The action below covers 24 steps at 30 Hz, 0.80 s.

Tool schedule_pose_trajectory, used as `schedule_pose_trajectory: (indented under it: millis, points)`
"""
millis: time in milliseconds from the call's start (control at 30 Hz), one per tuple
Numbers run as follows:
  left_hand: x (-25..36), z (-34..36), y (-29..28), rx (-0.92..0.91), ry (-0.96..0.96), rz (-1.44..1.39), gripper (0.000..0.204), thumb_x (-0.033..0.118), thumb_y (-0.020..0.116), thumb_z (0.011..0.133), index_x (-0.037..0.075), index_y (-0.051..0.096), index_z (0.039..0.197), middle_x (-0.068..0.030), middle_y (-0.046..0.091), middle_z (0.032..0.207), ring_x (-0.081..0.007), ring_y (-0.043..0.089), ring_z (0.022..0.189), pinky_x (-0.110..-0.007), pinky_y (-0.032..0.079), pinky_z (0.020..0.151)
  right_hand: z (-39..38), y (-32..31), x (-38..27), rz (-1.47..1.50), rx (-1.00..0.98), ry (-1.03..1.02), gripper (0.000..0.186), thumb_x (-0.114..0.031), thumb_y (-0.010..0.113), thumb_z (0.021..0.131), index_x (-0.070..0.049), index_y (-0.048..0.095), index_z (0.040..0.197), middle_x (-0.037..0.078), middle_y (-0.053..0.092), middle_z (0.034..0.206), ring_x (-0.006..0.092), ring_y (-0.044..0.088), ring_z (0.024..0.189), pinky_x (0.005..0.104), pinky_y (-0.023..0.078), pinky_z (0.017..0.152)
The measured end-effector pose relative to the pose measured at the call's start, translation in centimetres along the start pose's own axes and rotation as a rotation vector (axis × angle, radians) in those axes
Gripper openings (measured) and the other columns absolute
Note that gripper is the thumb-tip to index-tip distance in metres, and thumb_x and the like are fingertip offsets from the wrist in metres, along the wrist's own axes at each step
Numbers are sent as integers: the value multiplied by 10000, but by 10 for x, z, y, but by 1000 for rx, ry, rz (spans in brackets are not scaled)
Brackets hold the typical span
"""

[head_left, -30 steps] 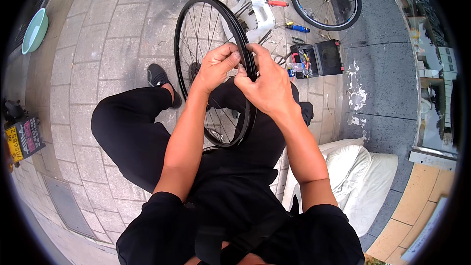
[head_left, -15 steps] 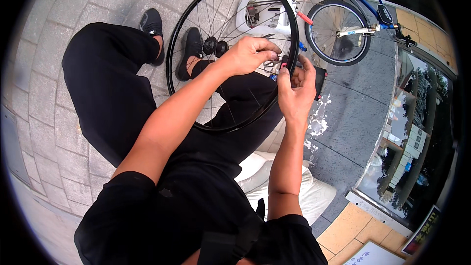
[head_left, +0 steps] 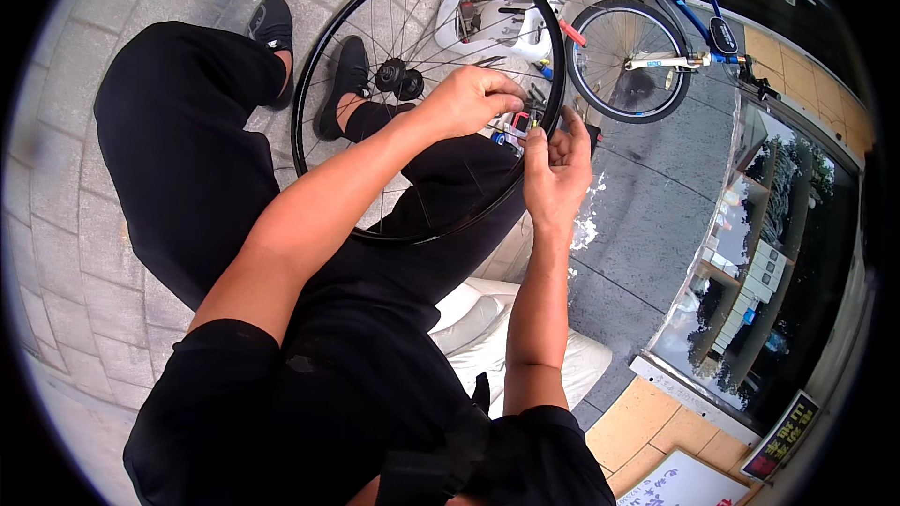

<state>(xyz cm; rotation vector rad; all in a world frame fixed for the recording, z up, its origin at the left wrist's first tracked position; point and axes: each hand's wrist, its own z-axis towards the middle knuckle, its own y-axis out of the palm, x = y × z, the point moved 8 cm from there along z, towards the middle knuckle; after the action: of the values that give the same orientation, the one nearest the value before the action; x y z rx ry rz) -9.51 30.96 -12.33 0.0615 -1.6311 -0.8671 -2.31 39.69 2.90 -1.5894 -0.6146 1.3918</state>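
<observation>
- Wheel (head_left: 392, 74): held tilted above lap between both hands, seen nearly face-on, lower edge in front of dark trousers (head_left: 178, 159).
- Left hand (head_left: 476, 101): reaches across wheel, just inside right side of rim (head_left: 560, 66); thumb and forefinger drawn together at tips, anything pinched too small to tell.
- Right hand (head_left: 555, 173): straddles rim, thumb to inner side, fingers curled and slightly parted on outer side; grip pressure can't be told.
- Behind wheel: white tub (head_left: 539, 37) with tools (head_left: 469, 11), partly visible through it; red handle (head_left: 573, 33) just beside rim.
- Right of that: bicycle (head_left: 661, 63), blue frame, white fork.
- White cushion (head_left: 473, 319): beside right forearm, partly hidden.
</observation>
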Motion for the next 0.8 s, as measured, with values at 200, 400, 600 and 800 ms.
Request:
schedule_pose_trajectory:
  millis: [200, 400, 600, 800]
  points:
    - [2, -2, -5, 68, 69, 155, 241, 85, 682, 995, -8, 756, 1205, -147, 788, 1154, -218, 745, 1079, -342, 562, 976, 3, 5, 12, 180, 48, 122, 620, -71, 648, 1020, 145, 377, 1534, 86, 713, 992, 91, 675, 847, 236, 541, 735]
    - [-2, 9, -2, 72, 36, 177, 259, 17, 648, 988, -13, 748, 1225, -150, 784, 1180, -227, 748, 1098, -354, 565, 991, 10, 5, 17, 150, 51, 193, 608, -73, 624, 1031, 152, 372, 1536, 145, 738, 1093, 129, 713, 900, 253, 560, 754]
    - [-16, 11, 2, 75, -55, 58, 273, -1, 630, 991, -17, 733, 1243, -156, 782, 1184, -241, 748, 1116, -355, 567, 1002, 14, 5, 27, 142, 42, 216, 597, -82, 623, 1034, 152, 387, 1529, 158, 739, 1112, 137, 716, 898, 252, 560, 758]
    - [9, -2, 0, 111, 57, 272, 265, 134, 658, 1017, -9, 737, 1225, -179, 766, 1169, -314, 730, 1115, -392, 560, 984, 11, 8, 13, 134, 49, 191, 580, -90, 642, 1032, 148, 422, 1513, 142, 742, 1089, 125, 708, 875, 251, 559, 747]
